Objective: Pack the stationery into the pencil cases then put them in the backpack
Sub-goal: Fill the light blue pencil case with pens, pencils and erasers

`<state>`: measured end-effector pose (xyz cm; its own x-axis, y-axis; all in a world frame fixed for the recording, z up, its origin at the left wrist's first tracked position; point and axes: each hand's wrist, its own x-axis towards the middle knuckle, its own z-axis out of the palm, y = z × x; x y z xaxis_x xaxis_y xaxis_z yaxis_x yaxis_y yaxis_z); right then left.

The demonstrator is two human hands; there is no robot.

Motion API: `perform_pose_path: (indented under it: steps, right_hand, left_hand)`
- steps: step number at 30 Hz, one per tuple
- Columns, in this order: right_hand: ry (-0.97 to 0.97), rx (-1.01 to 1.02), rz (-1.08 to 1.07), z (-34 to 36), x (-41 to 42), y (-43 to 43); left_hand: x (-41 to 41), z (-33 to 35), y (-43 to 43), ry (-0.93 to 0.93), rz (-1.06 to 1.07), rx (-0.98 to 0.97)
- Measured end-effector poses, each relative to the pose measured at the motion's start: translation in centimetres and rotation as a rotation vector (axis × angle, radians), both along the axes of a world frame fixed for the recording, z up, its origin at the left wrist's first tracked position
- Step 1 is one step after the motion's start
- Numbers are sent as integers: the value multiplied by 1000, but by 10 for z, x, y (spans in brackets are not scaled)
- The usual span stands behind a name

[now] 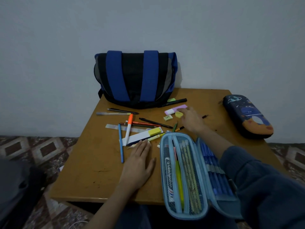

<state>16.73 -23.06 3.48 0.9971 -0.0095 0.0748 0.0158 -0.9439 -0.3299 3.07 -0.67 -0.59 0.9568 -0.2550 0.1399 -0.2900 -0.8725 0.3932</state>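
Left hand (138,164) is lying flat, fingers straight, gripping nothing, on the table's (85,176) bare near-left patch. Right hand (189,119) is reaching open-fingered, tips at the yellow sharpener (179,114). Two pencil cases: the open light-blue case (184,216) is overhanging the near edge, the closed dark case (247,116) is hugging the right edge. One backpack (135,78) is leaning at the far edge.

Home room — patterned floor tiles (49,146), low wooden table (92,171), plain wall (49,47)
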Motion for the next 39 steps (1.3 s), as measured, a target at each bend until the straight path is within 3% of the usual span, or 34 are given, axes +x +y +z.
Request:
perform_pose_path:
  steps: [4,10,17,23,28,31,34,39]
  right_hand:
    - [-2,-138,77,-9,4,-1]
    - [-36,-81,7,-6,0,2]
    - [-63,273,-83,11,-16,-1]
    - [64,396,39,36,-62,1]
    - [174,254,182,22,-91,6]
    - [154,161,265,20,-99,10]
    - [130,170,242,24,-102,13]
    - [161,132,270,28,-102,13]
  left_hand:
    - [0,1,-1,-10,-6,-3]
    - [-1,2,-2,-8,-3,16]
    - [-3,2,-2,-52,-2,60]
    - [-5,11,-7,-80,5,39]
    - [-7,38,-40,8,-11,-33]
    - [-7,53,-57,60,5,47]
    - [-5,59,-64,74,16,126]
    - [-7,66,-63,108,7,70]
